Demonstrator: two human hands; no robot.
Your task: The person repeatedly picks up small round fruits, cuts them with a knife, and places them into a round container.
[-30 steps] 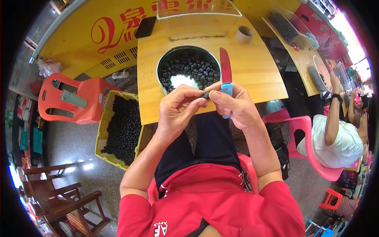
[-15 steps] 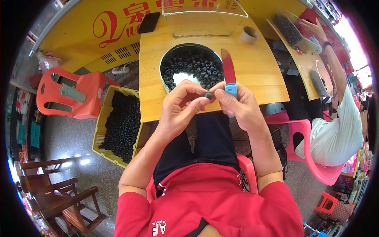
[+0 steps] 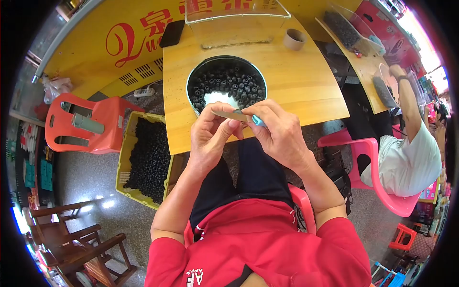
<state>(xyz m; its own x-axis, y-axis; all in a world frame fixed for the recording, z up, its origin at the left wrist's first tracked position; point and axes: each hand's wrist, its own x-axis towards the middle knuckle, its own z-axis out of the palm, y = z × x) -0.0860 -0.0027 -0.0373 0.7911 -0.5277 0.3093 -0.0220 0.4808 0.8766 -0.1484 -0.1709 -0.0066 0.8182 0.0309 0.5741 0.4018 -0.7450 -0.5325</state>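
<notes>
My right hand [image 3: 281, 133] is closed round the light-blue handle of a knife [image 3: 229, 115], whose blade points left across my left fingers. A small dark round fruit [image 3: 237, 111] shows at the blade, pinched by my left hand [image 3: 208, 135]; the fingers partly cover it. Just beyond both hands stands a round metal-rimmed bowl [image 3: 189, 89] holding many dark round fruits, with a patch of its pale bottom showing. The bowl rests on the wooden table [image 3: 301, 76].
On the table are a phone [image 3: 172, 33], a tape roll [image 3: 294, 39] and a clear bin [image 3: 239, 18]. A yellow crate [image 3: 125, 160] of dark fruits and an orange chair [image 3: 98, 125] stand left. At right, a person [image 3: 406, 160] sits on a pink chair [image 3: 380, 184].
The knife has swung from pointing away over the table to lying across my left fingers at the fruit. My right hand has turned over. The person at right has lowered an arm.
</notes>
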